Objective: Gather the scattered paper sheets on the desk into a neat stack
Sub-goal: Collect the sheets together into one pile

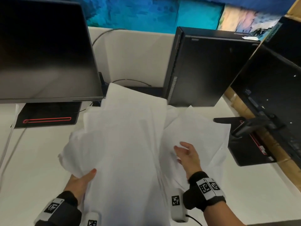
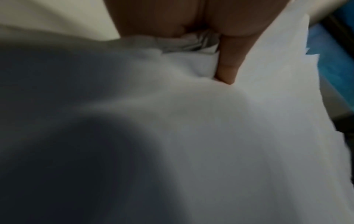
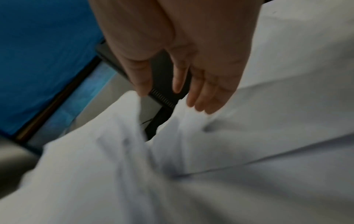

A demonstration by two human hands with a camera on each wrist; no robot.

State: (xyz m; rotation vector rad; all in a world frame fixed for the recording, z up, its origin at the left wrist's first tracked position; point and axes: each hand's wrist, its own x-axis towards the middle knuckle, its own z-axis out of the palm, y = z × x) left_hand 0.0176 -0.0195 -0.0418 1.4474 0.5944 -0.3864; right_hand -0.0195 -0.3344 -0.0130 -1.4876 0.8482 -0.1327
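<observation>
My white desk (image 1: 32, 160) stretches out under me, backed by a pale partition wall (image 1: 130, 54) with a bright blue panel (image 1: 138, 13) above it. At far left a black flat monitor (image 1: 44, 46) stands on its black base with a red-lit slot (image 1: 47, 119). My left hand (image 1: 79, 181) grips the near left edge of the big bundle of white paper sheets (image 1: 123, 144), thumb on top, the fingers hidden beneath. The bundle lifts off the desk at the middle. Behind it stands a black upright computer tower (image 1: 203, 67). My right hand (image 1: 187, 154) hovers with its fingers (image 3: 203, 98) loosely spread over the loose white sheets (image 1: 203, 136) lying flat at right. Farther right leans a second black monitor (image 1: 268, 95).
</observation>
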